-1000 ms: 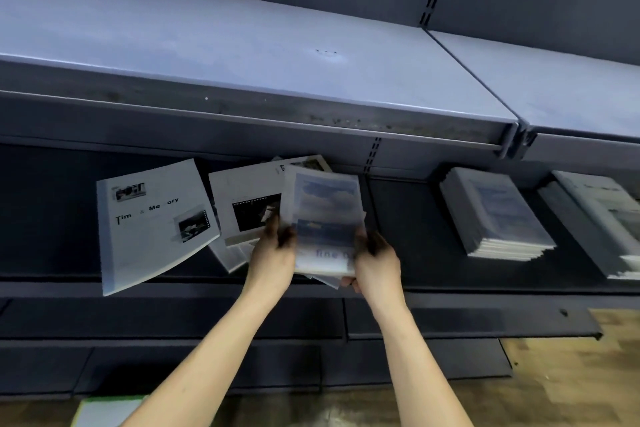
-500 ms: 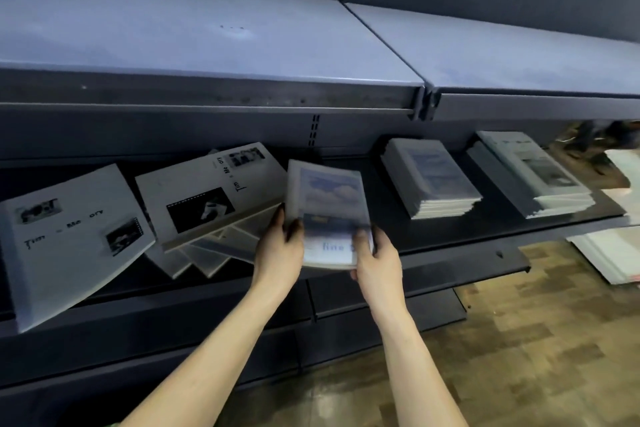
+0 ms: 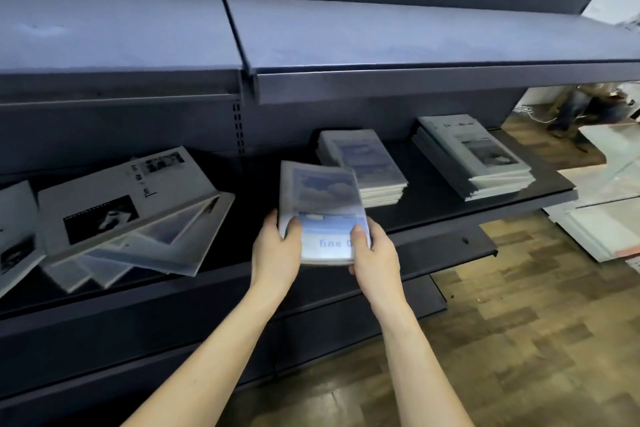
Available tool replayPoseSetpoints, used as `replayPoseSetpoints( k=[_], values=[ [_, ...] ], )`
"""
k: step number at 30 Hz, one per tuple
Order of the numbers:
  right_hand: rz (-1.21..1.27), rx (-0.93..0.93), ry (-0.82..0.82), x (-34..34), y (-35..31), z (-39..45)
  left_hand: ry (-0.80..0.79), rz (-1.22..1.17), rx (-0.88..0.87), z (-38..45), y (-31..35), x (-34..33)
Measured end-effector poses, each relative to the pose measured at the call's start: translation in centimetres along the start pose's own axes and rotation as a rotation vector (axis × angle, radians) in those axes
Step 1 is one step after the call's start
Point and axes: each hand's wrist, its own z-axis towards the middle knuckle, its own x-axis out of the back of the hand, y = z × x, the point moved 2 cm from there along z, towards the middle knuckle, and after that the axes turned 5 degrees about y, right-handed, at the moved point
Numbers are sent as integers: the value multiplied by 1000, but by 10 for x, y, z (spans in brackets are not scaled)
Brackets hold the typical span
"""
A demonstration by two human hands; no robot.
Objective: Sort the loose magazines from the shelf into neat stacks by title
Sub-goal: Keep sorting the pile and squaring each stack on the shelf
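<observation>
Blue-covered magazines (image 3: 323, 210) sit clamped between our left hand (image 3: 275, 248) and right hand (image 3: 375, 251) at frame centre, over the shelf (image 3: 433, 215).

Both hands, left hand (image 3: 275, 250) and right hand (image 3: 375, 255), grip a blue-cover magazine bundle (image 3: 322, 210) above the dark shelf (image 3: 485, 215), left of a matching stack (image 3: 363, 166).
</observation>
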Motion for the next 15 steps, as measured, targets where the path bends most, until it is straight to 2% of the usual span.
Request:
replayPoseSetpoints(
  k=[7,15],
  values=[
    [37,8,-85,55,9,22,81,-2,13,-26,21,-48],
    [64,-24,-78,82,19,44,53,43,34,-29,34,-80]
  ],
)
